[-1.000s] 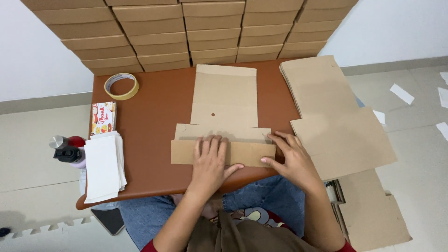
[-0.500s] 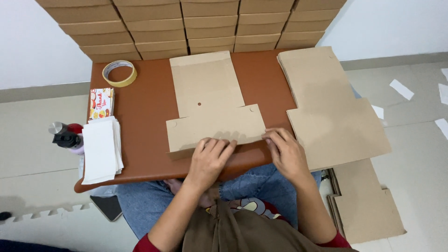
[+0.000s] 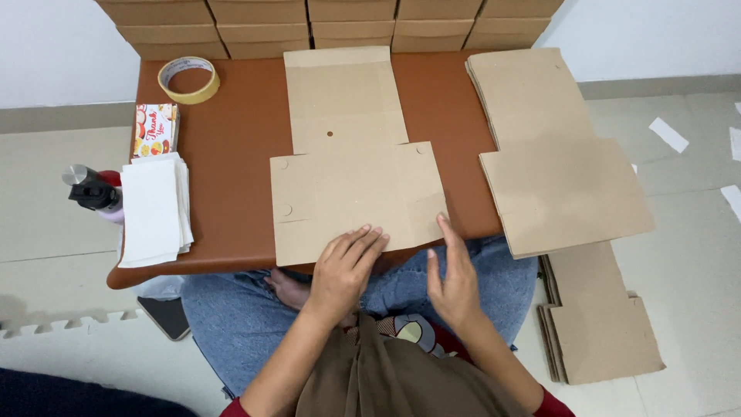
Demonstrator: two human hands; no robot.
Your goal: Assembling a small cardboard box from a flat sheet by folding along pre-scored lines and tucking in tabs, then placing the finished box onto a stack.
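Note:
A flat, unfolded cardboard box blank (image 3: 351,162) lies in the middle of a brown table (image 3: 231,162), its near flap hanging over the front edge. My left hand (image 3: 346,266) rests flat on that near flap, fingers spread. My right hand (image 3: 453,274) stands edge-on at the flap's right corner, fingers straight and touching the cardboard. Neither hand grips anything.
A stack of more flat blanks (image 3: 552,147) lies on the table's right side, with another pile (image 3: 602,324) on the floor. A tape roll (image 3: 188,79), a printed card packet (image 3: 155,129), white sheets (image 3: 153,210) and a spray bottle (image 3: 93,193) sit left. Folded boxes (image 3: 332,23) line the back wall.
The folded near flap has been opened out flat toward me. Both hands slid back to the table's front edge, and the right hand turned on its edge.

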